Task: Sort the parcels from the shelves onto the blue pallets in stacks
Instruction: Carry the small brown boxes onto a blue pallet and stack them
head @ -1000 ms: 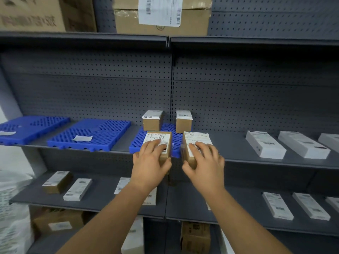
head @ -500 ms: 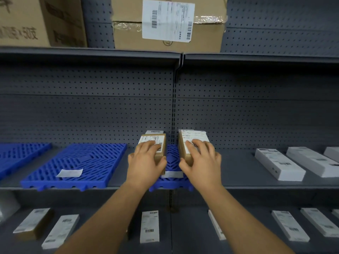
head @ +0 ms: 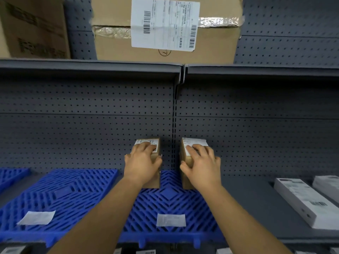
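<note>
Two small brown parcels with white labels sit at the back of the middle blue pallet (head: 170, 202), each on top of another small brown parcel. My left hand (head: 142, 162) grips the left top parcel (head: 156, 145), fingers over its label and thumb on its right side. My right hand (head: 202, 165) grips the right top parcel (head: 187, 154) the same way, thumb on its left side. The lower parcels show only as brown faces (head: 153, 182) below my hands. A gap separates the two stacks.
A second blue pallet (head: 73, 191) lies to the left, a third (head: 11, 176) at the far left edge. White flat parcels (head: 302, 200) lie on the grey shelf at right. Large cardboard boxes (head: 165, 33) stand on the shelf above. The perforated back panel is close behind the stacks.
Both hands carried their parcels from the pallet's front edge to its back, over the two parcels standing there. The camera moved closer and tilted up.
</note>
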The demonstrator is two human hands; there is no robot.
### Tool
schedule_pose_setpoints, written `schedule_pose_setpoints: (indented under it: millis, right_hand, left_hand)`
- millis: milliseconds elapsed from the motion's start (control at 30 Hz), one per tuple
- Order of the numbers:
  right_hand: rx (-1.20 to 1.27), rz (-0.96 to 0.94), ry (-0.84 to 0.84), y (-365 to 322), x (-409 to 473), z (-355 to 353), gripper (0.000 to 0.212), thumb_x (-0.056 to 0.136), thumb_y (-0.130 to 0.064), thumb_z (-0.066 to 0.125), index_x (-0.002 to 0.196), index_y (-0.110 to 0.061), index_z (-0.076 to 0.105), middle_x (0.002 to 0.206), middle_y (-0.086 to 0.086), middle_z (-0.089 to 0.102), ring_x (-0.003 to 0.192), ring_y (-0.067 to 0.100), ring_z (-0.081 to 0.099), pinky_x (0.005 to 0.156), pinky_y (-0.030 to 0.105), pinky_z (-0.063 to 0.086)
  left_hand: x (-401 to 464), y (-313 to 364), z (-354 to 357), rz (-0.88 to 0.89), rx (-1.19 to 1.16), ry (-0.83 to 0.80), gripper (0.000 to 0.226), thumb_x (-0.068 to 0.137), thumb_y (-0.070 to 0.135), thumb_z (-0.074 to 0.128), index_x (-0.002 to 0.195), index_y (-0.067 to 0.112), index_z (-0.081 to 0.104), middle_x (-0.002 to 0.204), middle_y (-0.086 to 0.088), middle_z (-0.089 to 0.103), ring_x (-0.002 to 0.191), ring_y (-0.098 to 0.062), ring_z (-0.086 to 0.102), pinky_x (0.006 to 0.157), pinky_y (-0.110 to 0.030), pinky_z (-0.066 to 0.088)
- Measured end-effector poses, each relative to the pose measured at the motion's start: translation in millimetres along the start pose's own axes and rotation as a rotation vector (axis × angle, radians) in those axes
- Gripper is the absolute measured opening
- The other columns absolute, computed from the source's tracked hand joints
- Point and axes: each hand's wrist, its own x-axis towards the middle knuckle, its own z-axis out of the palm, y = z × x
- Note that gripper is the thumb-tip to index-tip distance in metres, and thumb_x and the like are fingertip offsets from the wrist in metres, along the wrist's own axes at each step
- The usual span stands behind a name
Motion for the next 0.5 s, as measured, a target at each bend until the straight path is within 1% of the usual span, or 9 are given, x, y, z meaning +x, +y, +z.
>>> schedule_pose_setpoints:
  millis: [200, 300, 367, 433, 500]
  right_hand:
    - [-0.028, -0.018, -0.020, 4, 28, 23, 0.055, 0.088, -0.055, 0.046, 0.139, -0.034, 0.045, 0.142, -0.011, 0.040, 0.132, 0.019, 0.028, 0.099, 0.044, 0.030]
    - [-0.015, -0.025, -0.023, 6, 37, 29, 0.054, 0.089, -0.054, 0.047, 0.139, -0.033, 0.045, 0.144, -0.009, 0.040, 0.135, 0.020, 0.027, 0.102, 0.046, 0.029]
    - [-0.013, -0.025, -0.029, 6, 40, 30, 0.055, 0.088, -0.055, 0.048, 0.139, -0.033, 0.044, 0.146, -0.007, 0.038, 0.138, 0.022, 0.024, 0.107, 0.049, 0.026]
    - [-0.020, -0.027, -0.014, 5, 40, 30, 0.056, 0.086, -0.058, 0.049, 0.137, -0.035, 0.045, 0.148, -0.006, 0.035, 0.140, 0.024, 0.022, 0.112, 0.055, 0.018]
    - [-0.026, -0.026, 0.011, 3, 37, 26, 0.056, 0.084, -0.061, 0.050, 0.134, -0.035, 0.048, 0.148, -0.004, 0.035, 0.140, 0.025, 0.022, 0.113, 0.059, 0.012]
  left_hand:
    - [29, -9, 23, -0.024, 0.019, -0.029, 0.049, 0.090, 0.048, 0.048, 0.133, 0.026, 0.049, 0.142, 0.007, 0.040, 0.132, -0.016, 0.029, 0.101, -0.048, 0.033]
    - [36, -14, 29, -0.024, 0.024, -0.021, 0.050, 0.090, 0.049, 0.048, 0.134, 0.027, 0.048, 0.144, 0.006, 0.039, 0.133, -0.017, 0.028, 0.102, -0.048, 0.032]
    - [38, -17, 31, -0.017, 0.011, -0.017, 0.052, 0.090, 0.051, 0.048, 0.136, 0.029, 0.044, 0.145, 0.005, 0.036, 0.136, -0.017, 0.026, 0.105, -0.048, 0.029]
    - [38, -20, 32, 0.011, 0.010, 0.003, 0.056, 0.089, 0.055, 0.047, 0.139, 0.031, 0.040, 0.146, 0.006, 0.034, 0.138, -0.017, 0.022, 0.111, -0.051, 0.022]
    - [34, -21, 29, 0.045, 0.012, 0.037, 0.057, 0.089, 0.058, 0.045, 0.140, 0.032, 0.038, 0.147, 0.006, 0.033, 0.139, -0.016, 0.021, 0.113, -0.052, 0.017]
